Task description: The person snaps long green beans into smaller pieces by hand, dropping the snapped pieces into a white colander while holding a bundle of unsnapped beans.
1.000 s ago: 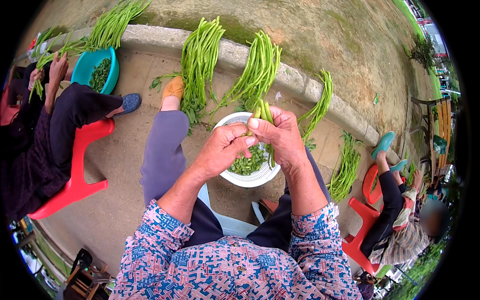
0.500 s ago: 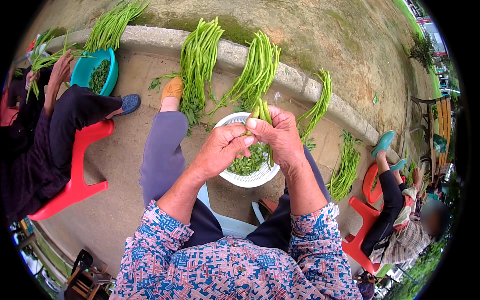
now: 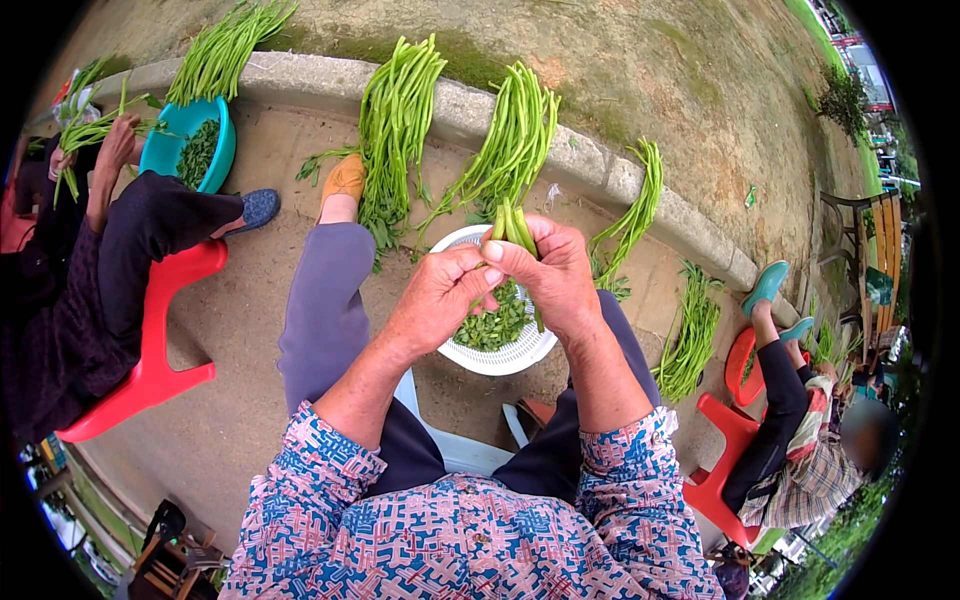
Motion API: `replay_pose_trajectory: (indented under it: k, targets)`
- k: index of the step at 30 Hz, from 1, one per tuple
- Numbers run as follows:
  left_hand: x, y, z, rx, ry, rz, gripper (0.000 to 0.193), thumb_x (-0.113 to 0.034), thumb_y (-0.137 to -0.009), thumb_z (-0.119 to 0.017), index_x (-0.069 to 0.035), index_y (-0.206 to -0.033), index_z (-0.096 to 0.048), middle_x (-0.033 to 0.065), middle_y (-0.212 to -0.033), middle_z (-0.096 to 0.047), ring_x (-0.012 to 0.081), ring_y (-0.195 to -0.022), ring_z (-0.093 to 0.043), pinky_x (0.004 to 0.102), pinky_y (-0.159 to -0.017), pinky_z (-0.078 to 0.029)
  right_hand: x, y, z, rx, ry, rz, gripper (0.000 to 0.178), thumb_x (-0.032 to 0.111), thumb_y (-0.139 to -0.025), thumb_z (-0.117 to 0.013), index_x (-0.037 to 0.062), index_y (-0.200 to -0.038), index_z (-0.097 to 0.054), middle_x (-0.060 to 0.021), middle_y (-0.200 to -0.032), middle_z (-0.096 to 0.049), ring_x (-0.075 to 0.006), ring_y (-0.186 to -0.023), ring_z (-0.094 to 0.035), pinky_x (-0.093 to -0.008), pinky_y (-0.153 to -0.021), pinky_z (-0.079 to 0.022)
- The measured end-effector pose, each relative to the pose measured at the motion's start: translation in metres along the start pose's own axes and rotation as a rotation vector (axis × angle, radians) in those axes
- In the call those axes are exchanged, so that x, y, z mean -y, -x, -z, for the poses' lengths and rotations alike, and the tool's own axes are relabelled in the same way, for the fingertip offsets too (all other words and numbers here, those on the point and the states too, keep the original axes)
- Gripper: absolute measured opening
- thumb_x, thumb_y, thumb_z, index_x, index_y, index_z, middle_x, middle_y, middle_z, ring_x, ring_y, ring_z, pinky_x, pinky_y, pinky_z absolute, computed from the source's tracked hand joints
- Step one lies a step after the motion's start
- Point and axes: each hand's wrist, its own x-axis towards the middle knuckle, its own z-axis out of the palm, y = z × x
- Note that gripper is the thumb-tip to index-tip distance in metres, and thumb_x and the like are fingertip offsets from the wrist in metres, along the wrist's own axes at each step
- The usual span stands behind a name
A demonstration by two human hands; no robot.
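My right hand [image 3: 550, 275] is closed around a few thick green vegetable stems [image 3: 512, 226], whose ends stick up past the thumb. Against it, my left hand [image 3: 440, 295] pinches at a green stem, mostly hidden by the fingers. Both hands meet above a round white slotted basket [image 3: 535, 356] between my knees. Short broken pieces of green stem and leaf [image 3: 490, 330] lie in it. The hands cover part of its far side.
Bunches of long green stems [image 3: 400, 120] lean over a stone curb [image 3: 590, 165]; another bunch [image 3: 690, 335] lies at the right. On the left, a person on a red stool [image 3: 150, 340] handles stems near a teal basin [image 3: 225, 150]. Another person sits at the right by a red basin [image 3: 737, 365].
Both hands stay together above the basket; the right hand and its stems have shifted slightly left, the stems standing more upright. The person at left has moved their hands a little.
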Motion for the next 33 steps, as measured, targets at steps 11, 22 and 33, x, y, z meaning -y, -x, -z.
replay_pose_trajectory:
  k: [11, 22, 33]
  targets:
    - [-0.005, -0.004, 0.029, -0.099, 0.757, 0.011, 0.04, -0.029, -0.098, -0.04, 0.006, -0.114, -0.053, 0.0183, -0.115, -0.057, 0.031, -0.109, -0.057, 0.0484, -0.087, -0.051, 0.015, -0.002, 0.029, -0.185, -0.076, 0.029, 0.018, 0.025, -0.088, -0.062, 0.0076, -0.084, -0.061, 0.0004, -0.072, -0.06, -0.0054, -0.062, -0.048, -0.0201, -0.055, -0.037]
    - [-0.003, -0.005, 0.025, -0.116, 0.854, 0.085, 0.043, -0.031, -0.098, -0.041, 0.006, -0.119, -0.051, 0.0173, -0.122, -0.053, 0.0279, -0.111, -0.054, 0.0481, -0.089, -0.049, -0.003, 0.004, -0.007, 0.01, 0.114, 0.05, 0.013, 0.011, -0.089, -0.059, 0.0025, -0.098, -0.061, 0.0016, -0.074, -0.058, -0.0069, -0.068, -0.053, -0.0224, -0.064, -0.044]
    - [-0.009, 0.0, 0.012, -0.137, 0.733, 0.054, 0.043, -0.028, -0.096, -0.048, 0.004, -0.125, -0.048, 0.0141, -0.122, -0.054, 0.0218, -0.107, -0.056, 0.0378, -0.091, -0.048, -0.036, -0.002, -0.015, 0.051, 0.195, 0.039, 0.016, 0.005, -0.083, -0.063, 0.0019, -0.098, -0.064, -0.0004, -0.082, -0.063, -0.0078, -0.077, -0.055, -0.0259, -0.072, -0.047]
